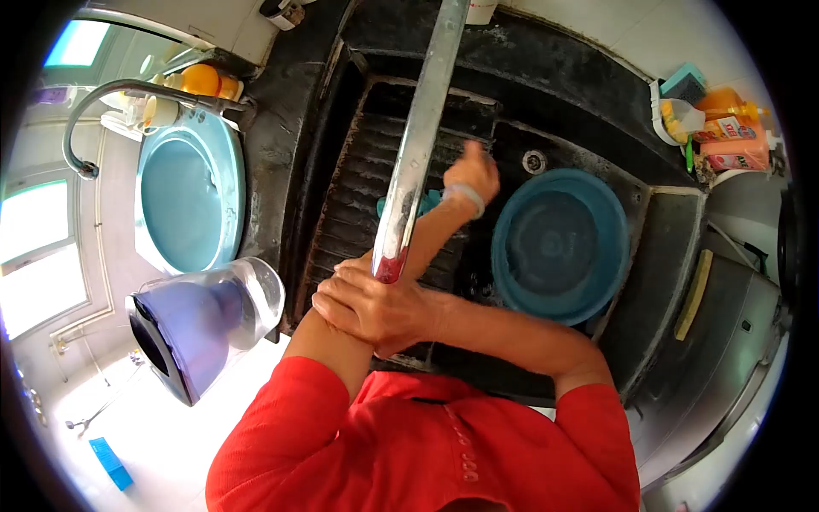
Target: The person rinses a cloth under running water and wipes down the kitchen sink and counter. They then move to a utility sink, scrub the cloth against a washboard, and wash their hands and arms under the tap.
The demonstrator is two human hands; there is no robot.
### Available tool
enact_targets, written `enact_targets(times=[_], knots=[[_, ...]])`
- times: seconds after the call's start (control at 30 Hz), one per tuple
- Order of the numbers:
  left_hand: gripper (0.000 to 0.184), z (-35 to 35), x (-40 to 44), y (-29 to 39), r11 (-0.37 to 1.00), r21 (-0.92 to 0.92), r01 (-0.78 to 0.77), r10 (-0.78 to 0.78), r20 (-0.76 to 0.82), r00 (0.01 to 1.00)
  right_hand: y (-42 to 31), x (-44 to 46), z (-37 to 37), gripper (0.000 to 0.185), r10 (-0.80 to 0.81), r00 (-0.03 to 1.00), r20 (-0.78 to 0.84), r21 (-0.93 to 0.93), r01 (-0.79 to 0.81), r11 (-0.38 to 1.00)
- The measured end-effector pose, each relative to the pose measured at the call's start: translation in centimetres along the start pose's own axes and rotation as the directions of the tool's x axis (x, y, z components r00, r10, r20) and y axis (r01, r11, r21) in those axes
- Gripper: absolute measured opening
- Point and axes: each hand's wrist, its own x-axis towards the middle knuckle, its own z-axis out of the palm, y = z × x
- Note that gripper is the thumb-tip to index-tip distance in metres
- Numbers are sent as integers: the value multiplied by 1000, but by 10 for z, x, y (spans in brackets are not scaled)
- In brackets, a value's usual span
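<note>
My left hand (473,175), with a pale band at the wrist, reaches out over the dark ribbed drainboard. One digit points away from me; the other fingers are mostly turned out of sight. My right hand (367,303) is wrapped around my left forearm (331,348). A long metal spout (422,128) with a red end runs above my arms and hides part of them. Just under my left forearm, a bit of teal cloth-like material (429,202) shows. Right of my left hand stands a round blue basin (502,235) holding water.
A drain (534,161) lies behind the basin. At left are a light-blue basin (232,183), a curved faucet (119,85) and a clear purple-tinted container (205,328). Bottles (735,152) and a sponge (685,85) stand at the back right.
</note>
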Motion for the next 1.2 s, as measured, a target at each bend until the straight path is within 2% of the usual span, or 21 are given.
enact_targets(times=[0.03, 0.07, 0.1, 0.17, 0.2, 0.27, 0.3, 0.33, 0.37, 0.43, 0.5, 0.53, 0.6, 0.67, 0.8, 0.83, 0.87, 0.9, 1.0, 1.13, 1.2], knots=[[26, 4, -11, -7, 940, 161, -300, 289, 85, 953, -2, 11, -11, 53, 63, 979, 194, 55, -75, 996], [23, 13, -15, -16, 768, 277, -577, 538, 210, 816, 1, 18, -16, 55, 112, 915, 387, 89, -158, 983], [24, 24, -19, -24, 620, 267, -738, 698, 243, 674, 8, 23, -9, 54, 64, 875, 480, 187, -173, 967], [25, 43, -34, -44, 243, 218, -945, 902, 308, 302, 7, 43, -14, 51, -13, 687, 727, 236, -233, 943], [26, 50, -40, -48, 192, 205, -960, 907, 337, 253, 8, 49, -18, 50, -61, 568, 821, 249, -260, 933], [28, 55, -52, -47, 92, 175, -980, 908, 388, 155, 0, 33, -4, 49, -108, 879, 464, 377, -86, 922], [30, 54, -56, -49, 151, 127, -980, 933, 308, 184, 1, 19, 10, 48, -116, 968, 223, 361, 29, 932], [32, 49, -60, -53, 276, 161, -948, 898, 308, 314, 5, 6, 26, 47, -127, 991, -37, 321, 132, 938], [34, 45, -57, -55, 387, 199, -901, 852, 298, 431, 19, -9, 44, 45, -230, 932, -281, 93, 265, 960], [40, 28, -48, -55, 537, 253, -805, 757, 276, 592, 65, -62, 58, 43, 51, 996, -72, 99, -44, 994], [41, 21, -36, -52, 608, 263, -749, 698, 272, 662, 94, -83, 39, 35, 27, 992, -127, -258, -59, 964], [42, 17, -34, -52, 642, 269, -718, 664, 272, 696, 105, -84, 36, 39, -13, 994, -108, -271, -17, 962], [46, 2, -27, -45, 578, 432, -692, 610, 336, 718, 130, -85, 21, 47, -95, 993, -66, -327, 68, 942], [55, -9, -31, -45, 525, 602, -602, 546, 305, 780, 146, -96, 14, 50, -27, 997, 70, -339, 50, 939], [62, 6, -39, -86, 613, 480, -627, 563, 292, 773, 140, -79, -2, 67, 89, 985, 147, -413, -21, 911], [62, 5, -40, -99, 626, 454, -634, 558, 306, 771, 141, -78, -18, 84, 12, 980, 197, -389, 67, 919], [62, 1, -40, -110, 636, 431, -641, 555, 322, 767, 148, -84, -29, 94, 71, 971, 226, -347, 12, 938], [61, -3, -39, -118, 647, 408, -644, 552, 333, 765, 153, -92, -36, 88, 112, 960, 257, -354, -15, 935], [64, -87, -51, -14, 449, 690, -568, 65, 609, 791, 150, -93, -25, 68, 160, 940, 302, -414, -22, 910], [60, -44, -45, -60, 773, 396, -495, 430, 246, 869, 192, -110, 40, 37, -14, 993, 121, -534, 77, 842], [55, -42, -38, -65, 842, 246, -480, 487, 38, 873, 103, -53, 8, 37, 47, 989, 138, -348, 4, 937]])
